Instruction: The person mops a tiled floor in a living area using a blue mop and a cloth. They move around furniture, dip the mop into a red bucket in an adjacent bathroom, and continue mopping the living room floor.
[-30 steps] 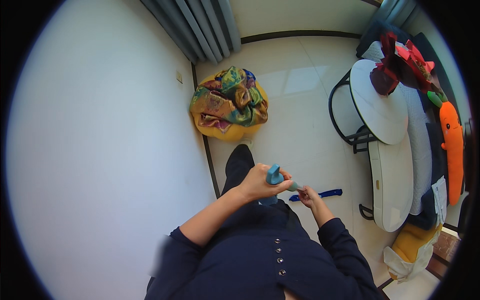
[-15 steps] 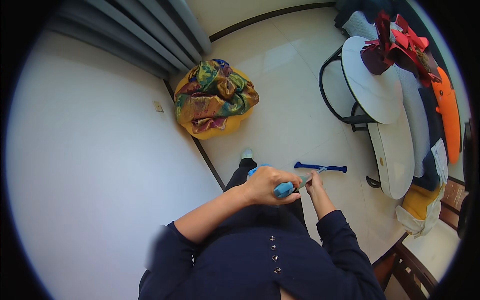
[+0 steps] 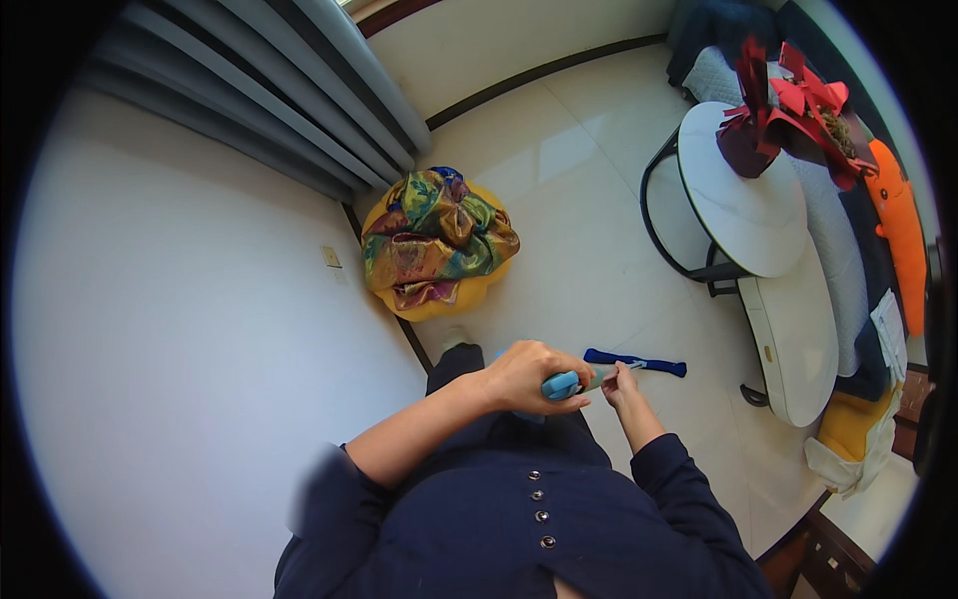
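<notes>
My left hand (image 3: 531,375) is closed round the light-blue grip (image 3: 562,385) at the top of a mop's pale pole, low in the middle of the head view. My right hand (image 3: 624,384) is closed on the pole a little further down, to the right. The dark-blue mop head (image 3: 649,363) lies flat on the tiled floor (image 3: 559,250) beyond my hands. Part of the pole is hidden behind my hands. My foot (image 3: 454,339) in dark trousers is below a yellow pouf (image 3: 479,295) draped with shiny patterned fabric (image 3: 429,230).
A white wall (image 3: 180,329) is at left, grey curtains (image 3: 269,80) at upper left. At right stand round and oval white tables (image 3: 738,220), a red-wrapped bouquet (image 3: 798,110), a sofa (image 3: 853,250) with an orange carrot plush (image 3: 898,240), and a wooden chair (image 3: 808,559) at lower right.
Both hands stay on the mop; the grip has tilted from upright to more level. The mop head has shifted upward in view. My foot has moved, and the room has shifted with my head.
</notes>
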Demonstrator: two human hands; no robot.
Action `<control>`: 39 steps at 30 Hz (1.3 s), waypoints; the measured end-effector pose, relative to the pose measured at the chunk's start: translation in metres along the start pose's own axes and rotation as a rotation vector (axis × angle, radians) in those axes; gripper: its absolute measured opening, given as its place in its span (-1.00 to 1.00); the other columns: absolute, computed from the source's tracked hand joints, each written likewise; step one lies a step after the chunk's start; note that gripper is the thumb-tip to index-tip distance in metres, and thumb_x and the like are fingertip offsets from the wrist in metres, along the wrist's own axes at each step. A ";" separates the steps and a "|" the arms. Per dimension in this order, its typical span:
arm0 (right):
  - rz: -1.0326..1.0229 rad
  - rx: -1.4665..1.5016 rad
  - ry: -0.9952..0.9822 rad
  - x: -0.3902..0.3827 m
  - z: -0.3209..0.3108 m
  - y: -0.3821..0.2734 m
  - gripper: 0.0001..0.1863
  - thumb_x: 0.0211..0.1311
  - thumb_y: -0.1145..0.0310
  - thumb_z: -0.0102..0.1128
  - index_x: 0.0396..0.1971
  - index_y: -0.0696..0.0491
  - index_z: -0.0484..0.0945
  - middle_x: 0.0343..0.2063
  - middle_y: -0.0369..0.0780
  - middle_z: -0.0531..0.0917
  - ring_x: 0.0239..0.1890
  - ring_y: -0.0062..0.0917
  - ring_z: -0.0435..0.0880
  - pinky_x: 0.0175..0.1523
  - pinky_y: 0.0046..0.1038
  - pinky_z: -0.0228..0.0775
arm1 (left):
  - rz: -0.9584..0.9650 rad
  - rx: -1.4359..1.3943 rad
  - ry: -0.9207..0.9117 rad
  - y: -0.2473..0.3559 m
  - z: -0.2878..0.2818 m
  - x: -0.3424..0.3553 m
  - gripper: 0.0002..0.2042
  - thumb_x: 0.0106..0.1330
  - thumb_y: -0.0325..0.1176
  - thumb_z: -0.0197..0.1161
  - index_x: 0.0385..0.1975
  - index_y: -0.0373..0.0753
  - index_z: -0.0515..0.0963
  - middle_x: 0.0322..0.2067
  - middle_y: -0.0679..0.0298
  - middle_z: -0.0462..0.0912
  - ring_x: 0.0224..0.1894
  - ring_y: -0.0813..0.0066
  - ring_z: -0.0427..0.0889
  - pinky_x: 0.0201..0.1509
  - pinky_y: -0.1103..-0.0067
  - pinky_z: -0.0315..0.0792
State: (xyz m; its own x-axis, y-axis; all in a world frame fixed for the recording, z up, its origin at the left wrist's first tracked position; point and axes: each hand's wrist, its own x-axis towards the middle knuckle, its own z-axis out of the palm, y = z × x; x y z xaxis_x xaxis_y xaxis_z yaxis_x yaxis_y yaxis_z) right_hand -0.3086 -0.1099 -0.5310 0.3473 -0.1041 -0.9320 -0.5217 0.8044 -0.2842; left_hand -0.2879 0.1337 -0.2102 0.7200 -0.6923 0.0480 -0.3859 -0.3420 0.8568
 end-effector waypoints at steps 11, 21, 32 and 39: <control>0.088 -0.164 -0.014 0.021 -0.003 -0.010 -0.89 0.18 0.39 -0.07 -0.52 0.01 0.28 -0.74 -0.37 0.35 -0.73 -0.58 0.39 -0.57 -0.52 0.42 | -0.144 0.038 0.076 0.002 0.011 0.001 -0.79 0.00 -0.21 0.33 -0.46 -0.19 0.57 -0.44 0.28 0.65 -0.44 0.27 0.62 -0.34 0.52 0.49; 0.170 -0.244 -0.014 0.009 -0.062 0.033 -0.78 0.12 0.37 -0.06 -0.68 -0.04 0.20 -0.80 -0.40 0.22 -0.82 -0.64 0.21 -0.66 -0.56 0.27 | -0.362 -0.100 0.205 0.028 0.079 -0.070 -0.80 0.01 -0.25 0.30 -0.45 -0.22 0.55 -0.38 0.29 0.65 -0.36 0.30 0.62 -0.22 0.53 0.49; -0.092 -0.138 0.136 -0.052 -0.037 0.069 -0.80 0.00 0.39 0.08 -0.36 0.09 0.33 -0.48 -0.22 0.44 -0.43 -0.45 0.48 -0.32 -0.30 0.46 | -0.031 -0.118 0.284 0.029 0.037 -0.097 -0.87 -0.08 -0.47 0.33 -0.53 -0.27 0.53 -0.35 0.21 0.65 -0.46 0.38 0.63 -0.35 0.60 0.49; -0.172 -0.152 0.091 -0.098 0.046 0.092 -0.85 0.06 0.45 0.01 -0.36 0.16 0.35 -0.46 -0.16 0.51 -0.42 -0.40 0.57 -0.28 -0.29 0.51 | -0.023 -0.078 0.329 0.036 -0.025 -0.122 -0.87 -0.19 -0.49 0.24 -0.57 -0.31 0.54 -0.41 0.12 0.65 -0.44 0.35 0.64 -0.29 0.59 0.50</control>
State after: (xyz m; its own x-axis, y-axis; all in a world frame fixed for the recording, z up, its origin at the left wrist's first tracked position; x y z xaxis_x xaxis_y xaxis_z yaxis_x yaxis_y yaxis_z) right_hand -0.3551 0.0007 -0.4550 0.3734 -0.2900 -0.8812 -0.5747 0.6733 -0.4651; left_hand -0.3752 0.2216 -0.1726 0.8806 -0.4382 0.1807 -0.3315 -0.2970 0.8955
